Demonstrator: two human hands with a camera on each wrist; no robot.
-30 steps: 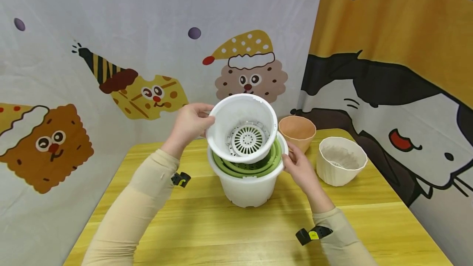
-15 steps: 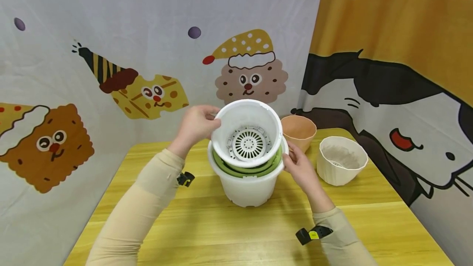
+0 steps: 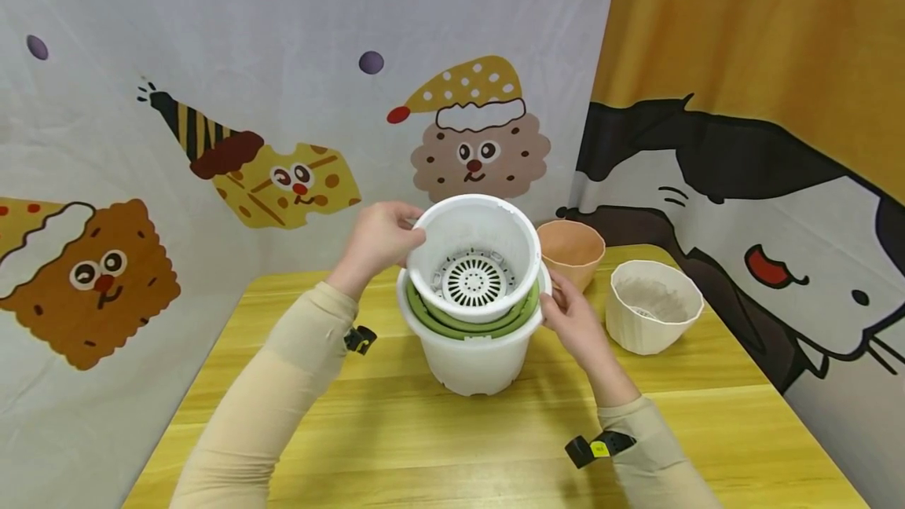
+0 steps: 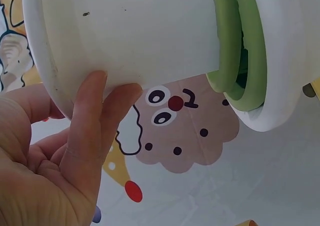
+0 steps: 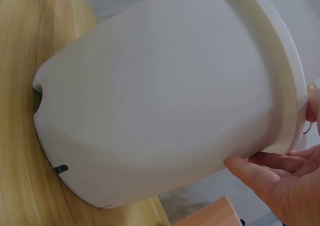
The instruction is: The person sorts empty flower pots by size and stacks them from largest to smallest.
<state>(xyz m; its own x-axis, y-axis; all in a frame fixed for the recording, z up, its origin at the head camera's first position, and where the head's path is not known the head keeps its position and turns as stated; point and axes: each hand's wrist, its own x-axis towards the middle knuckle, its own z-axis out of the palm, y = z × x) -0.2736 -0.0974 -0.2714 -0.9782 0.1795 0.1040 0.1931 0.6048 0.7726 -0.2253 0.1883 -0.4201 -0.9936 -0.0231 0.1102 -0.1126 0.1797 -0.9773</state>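
Thumb and fingers of my left hand pinch the left rim of a small white flower pot with a slotted base. Its bottom sits inside nested green pots, while its rim stands well above theirs and tips toward me. A larger white flower pot surrounds the green ones and stands upright on the table. My right hand grips that large pot's rim on the right. In the right wrist view, the fingers lie against its wall beneath the rim.
Right of the stack, a peach pot stands toward the back of the wooden table. A cream fluted pot is close by, nearer the right edge. A printed cloth hangs behind the table.
My left hand has shifted right and slightly down, lowering the small white pot farther into the green pots. My right hand has stayed on the large pot's rim.
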